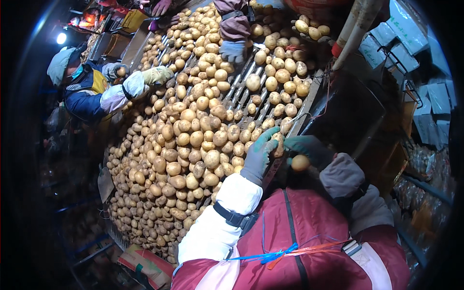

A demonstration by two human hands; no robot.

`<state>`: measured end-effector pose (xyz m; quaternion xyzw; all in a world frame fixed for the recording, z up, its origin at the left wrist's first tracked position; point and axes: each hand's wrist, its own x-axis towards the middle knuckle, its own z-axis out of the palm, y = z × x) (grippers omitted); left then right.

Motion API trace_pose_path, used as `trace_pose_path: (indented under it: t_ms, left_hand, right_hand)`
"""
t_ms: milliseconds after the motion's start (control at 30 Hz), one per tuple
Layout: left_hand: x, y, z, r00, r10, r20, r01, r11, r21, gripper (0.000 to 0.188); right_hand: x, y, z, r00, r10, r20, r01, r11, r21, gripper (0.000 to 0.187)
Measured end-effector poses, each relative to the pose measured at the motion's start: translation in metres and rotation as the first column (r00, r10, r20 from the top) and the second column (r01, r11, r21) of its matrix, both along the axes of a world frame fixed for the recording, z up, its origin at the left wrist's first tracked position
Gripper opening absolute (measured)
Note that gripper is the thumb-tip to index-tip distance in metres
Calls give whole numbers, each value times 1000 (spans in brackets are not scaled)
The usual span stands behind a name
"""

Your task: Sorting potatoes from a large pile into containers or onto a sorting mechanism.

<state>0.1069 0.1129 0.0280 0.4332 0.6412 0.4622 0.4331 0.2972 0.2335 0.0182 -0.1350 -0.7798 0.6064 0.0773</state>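
Note:
My left hand [258,155], in a grey-green glove, curls its fingers and thumb against a brownish potato [278,144] at the near edge of the sorting table. Close to its right is my right hand [313,149], gloved the same way, with its fingertips near that potato. A second, smooth yellow potato [300,163] sits under the right hand, between its fingers and thumb. Part of the right hand's grip is in shadow. A large heap of potatoes [188,140] spreads beyond and left of my hands, over metal rollers [237,89].
A co-worker [84,89] at the left reaches into the heap. Another person's gloved hand [233,51] rests at the far side. Pale boxes [403,34] are stacked at the right, near a slanted pole [355,31]. A sack [147,266] lies at lower left.

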Motion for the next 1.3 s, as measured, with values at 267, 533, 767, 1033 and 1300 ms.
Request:
trace_pose_path:
  t_ms: [267,533,767,1033,1300]
  left_hand:
    - [-50,11,7,972,233,14,-230,968,-98,47]
    - [-81,-31,0,795,144,-589,-205,978,-37,50]
    - [-96,-74,19,837,365,-407,-428,901,-73,40]
    - [-107,-63,24,789,438,-432,-492,871,-16,39]
    - [-91,56,-7,775,169,-609,-194,981,26,36]
  right_hand:
    - [99,59,-1,733,-375,568,631,686,-362,30]
    - [1,121,-18,717,-673,181,696,678,-236,29]
    - [-92,175,-49,792,-567,228,403,766,501,48]
    - [-138,168,-45,748,-523,408,123,714,689,46]
    - [-98,180,-51,899,-340,275,431,798,-421,32]
